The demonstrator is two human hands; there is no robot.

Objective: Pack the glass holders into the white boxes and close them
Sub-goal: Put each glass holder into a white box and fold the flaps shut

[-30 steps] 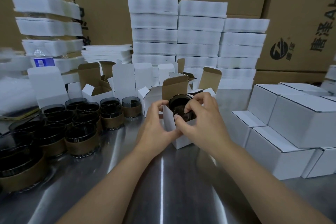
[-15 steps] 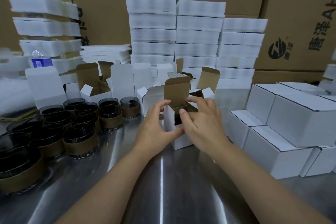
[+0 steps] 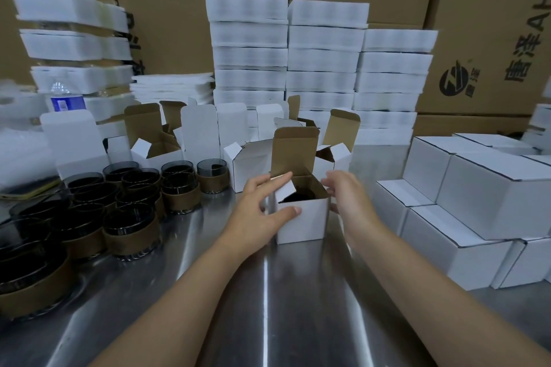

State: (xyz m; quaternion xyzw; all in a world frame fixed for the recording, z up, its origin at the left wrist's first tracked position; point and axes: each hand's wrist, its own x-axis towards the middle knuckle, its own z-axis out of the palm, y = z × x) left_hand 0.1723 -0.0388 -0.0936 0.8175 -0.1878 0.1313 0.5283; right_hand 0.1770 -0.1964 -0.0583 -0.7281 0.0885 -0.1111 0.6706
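White box (image 3: 301,219), glass holder (image 3: 298,196) inside: fragile load, pliant card, probably best held by its walls. Left hand (image 3: 262,208), 9 o'clock, flat, presses side flap (image 3: 284,190); right hand (image 3: 347,195), 3 o'clock, relaxed, holding nothing.

Open white box (image 3: 302,220) stands upright at centre, lid flap (image 3: 293,152) raised with its brown inside showing, left side flap (image 3: 285,189) tilted inward. One dark glass holder (image 3: 299,196) sits inside it. Loose glass holders (image 3: 128,217), smoked glass with brown sleeves, upright, clustered at left. Open boxes (image 3: 158,149) behind them. Closed boxes (image 3: 492,197) stacked at right.
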